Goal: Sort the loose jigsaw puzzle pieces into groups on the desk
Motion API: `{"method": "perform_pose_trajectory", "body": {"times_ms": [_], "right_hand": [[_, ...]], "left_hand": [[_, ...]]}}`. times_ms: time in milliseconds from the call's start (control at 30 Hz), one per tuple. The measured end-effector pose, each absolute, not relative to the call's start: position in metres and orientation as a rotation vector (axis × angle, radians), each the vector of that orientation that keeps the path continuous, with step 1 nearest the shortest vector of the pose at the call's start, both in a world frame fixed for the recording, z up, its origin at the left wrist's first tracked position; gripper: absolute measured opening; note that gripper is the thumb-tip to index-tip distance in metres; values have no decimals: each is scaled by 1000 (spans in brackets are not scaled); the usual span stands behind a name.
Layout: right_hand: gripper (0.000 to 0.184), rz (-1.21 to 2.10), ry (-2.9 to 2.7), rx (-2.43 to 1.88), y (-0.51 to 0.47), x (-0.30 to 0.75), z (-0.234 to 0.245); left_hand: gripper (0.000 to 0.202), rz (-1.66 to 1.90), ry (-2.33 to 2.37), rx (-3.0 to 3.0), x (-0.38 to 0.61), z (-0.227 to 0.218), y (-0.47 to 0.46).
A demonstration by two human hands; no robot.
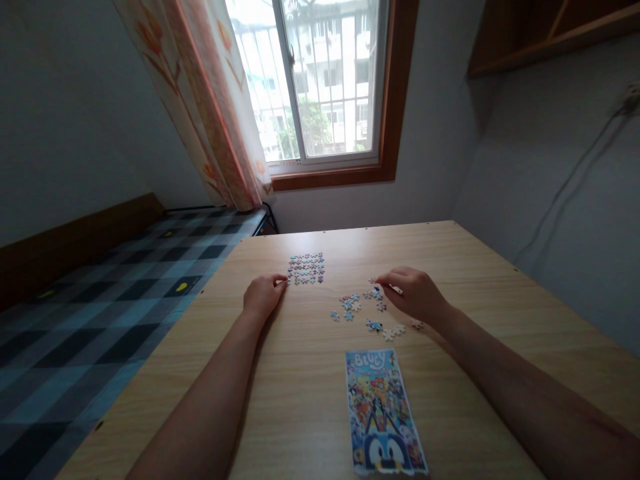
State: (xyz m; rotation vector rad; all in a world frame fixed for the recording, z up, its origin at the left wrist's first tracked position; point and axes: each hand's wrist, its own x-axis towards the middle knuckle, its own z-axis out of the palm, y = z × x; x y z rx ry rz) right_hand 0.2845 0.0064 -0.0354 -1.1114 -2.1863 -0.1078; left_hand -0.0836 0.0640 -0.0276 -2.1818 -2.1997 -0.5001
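My left hand (264, 295) rests on the table with thumb and forefinger pinched at a puzzle piece (289, 281), at the near left corner of a block of puzzle pieces (307, 263) laid out in rows. Over on the right, my right hand (415, 291) has its thumb and forefinger closed at a small puzzle piece (373, 281), beside the scattered loose pieces (349, 303). Some of these lie picture side up, others show a pale back. Nearer to me lies a printed picture sheet (383, 410) with "BLUEY" across its top.
The wooden table (300, 393) reaches toward the wall below a barred window (335, 80). At left stands a bed (125, 287) with a checked cover, under a flowered curtain (200, 100). A wooden shelf (565, 47) hangs at upper right.
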Motion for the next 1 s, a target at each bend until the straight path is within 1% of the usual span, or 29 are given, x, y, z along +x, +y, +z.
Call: {"method": "perform_pose_trajectory", "body": {"times_ms": [100,167,300,400,667,833,1000], "right_hand": [[19,-85,-2285,-1025,5,281,-35],[19,-15,-2380,-997,3,277,-34],[15,152,-2542,-1025,-4,271,-31],[14,209,-2602,-1060,-10,267,-27],[12,213,-2655,-1006,-15,259,-26],[18,157,-2662,-954,-19,249,-27],[16,160,-2668,-921,-21,245,-27]], "left_hand": [[30,-482,-2207,-2175,-83,-27,63],[30,-462,-2205,-2185,-83,-27,63],[28,-459,-2198,-2192,-84,-27,64],[27,-482,-2187,-2198,-84,-28,65],[27,-516,-2195,-2186,-85,-30,65],[29,-554,-2253,-2127,-86,-30,65],[29,-532,-2269,-2136,-86,-31,66]]}}
